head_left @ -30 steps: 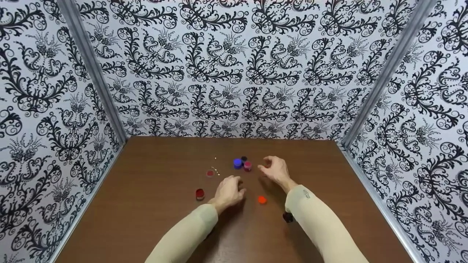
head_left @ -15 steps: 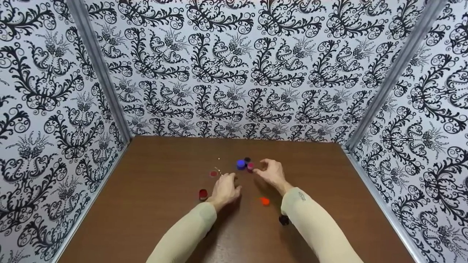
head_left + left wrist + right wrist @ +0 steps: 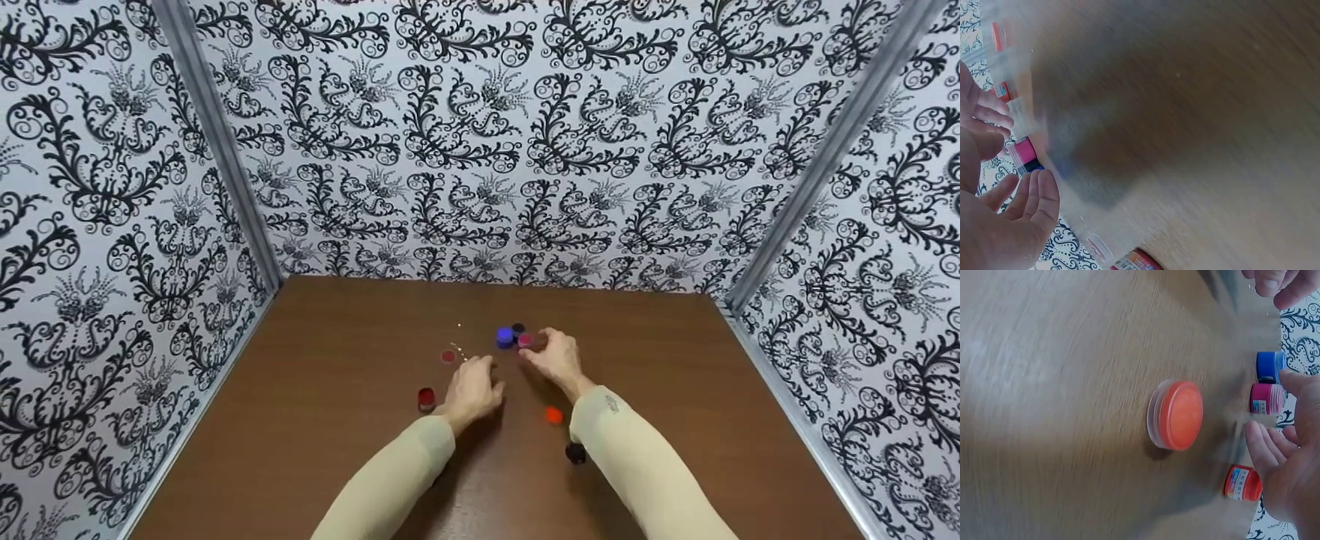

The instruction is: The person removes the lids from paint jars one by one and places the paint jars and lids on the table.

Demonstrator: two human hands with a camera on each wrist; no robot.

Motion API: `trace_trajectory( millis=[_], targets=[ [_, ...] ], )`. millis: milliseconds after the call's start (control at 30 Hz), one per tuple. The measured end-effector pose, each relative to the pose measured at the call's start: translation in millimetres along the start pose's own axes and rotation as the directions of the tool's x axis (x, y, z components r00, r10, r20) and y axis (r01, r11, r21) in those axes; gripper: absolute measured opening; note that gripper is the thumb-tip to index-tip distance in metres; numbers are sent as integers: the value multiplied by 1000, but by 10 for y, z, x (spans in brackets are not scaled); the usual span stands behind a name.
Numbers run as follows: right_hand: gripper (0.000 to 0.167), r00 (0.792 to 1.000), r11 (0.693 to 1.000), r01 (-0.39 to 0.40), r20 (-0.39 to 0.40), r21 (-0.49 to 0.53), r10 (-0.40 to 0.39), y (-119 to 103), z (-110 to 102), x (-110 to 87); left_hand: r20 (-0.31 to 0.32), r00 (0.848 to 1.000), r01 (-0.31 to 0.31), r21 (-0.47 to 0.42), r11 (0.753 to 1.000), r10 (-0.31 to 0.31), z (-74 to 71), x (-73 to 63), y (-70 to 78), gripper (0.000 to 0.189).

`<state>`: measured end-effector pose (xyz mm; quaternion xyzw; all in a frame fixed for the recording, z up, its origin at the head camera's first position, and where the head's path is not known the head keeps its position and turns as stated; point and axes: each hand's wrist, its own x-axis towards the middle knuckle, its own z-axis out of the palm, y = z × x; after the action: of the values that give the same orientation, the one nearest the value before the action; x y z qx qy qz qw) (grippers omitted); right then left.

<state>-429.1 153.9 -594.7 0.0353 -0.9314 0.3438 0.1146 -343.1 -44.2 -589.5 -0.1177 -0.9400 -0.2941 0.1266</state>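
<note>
My right hand is at the pink jar, its thumb and fingers spread on either side. In the right wrist view the thumb overlaps the blue jar, and a gap shows between the fingers and the pink jar; contact is unclear. A red-orange jar stands beside that hand, largely hidden in the head view. My left hand hovers low over the table with loosely bent fingers, holding nothing. Near it are a red jar and a flat clear-rimmed red piece, perhaps a lid.
A dark jar stands just behind the blue and pink ones. Between the forearms lies an orange lid-like disc with a clear rim. Small pale specks are scattered on the brown table. Patterned walls enclose the back and sides.
My right hand has moved left to the pink jar, with thumb and fingers coming around it. The left hand stays nearly in place. The whole head view has shifted slightly rightward.
</note>
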Motion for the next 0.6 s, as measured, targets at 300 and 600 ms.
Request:
trace_trajectory(
  millis=[300,600],
  targets=[
    [56,997,996,-78,4,-45,78,-58,65,30,0,1000,5,-22,1000,-5,11,0,37,31],
    [58,993,985,-116,22,-127,120,-119,143,91,20,1000,17,-46,999,-16,60,-44,70,31]
  ],
)
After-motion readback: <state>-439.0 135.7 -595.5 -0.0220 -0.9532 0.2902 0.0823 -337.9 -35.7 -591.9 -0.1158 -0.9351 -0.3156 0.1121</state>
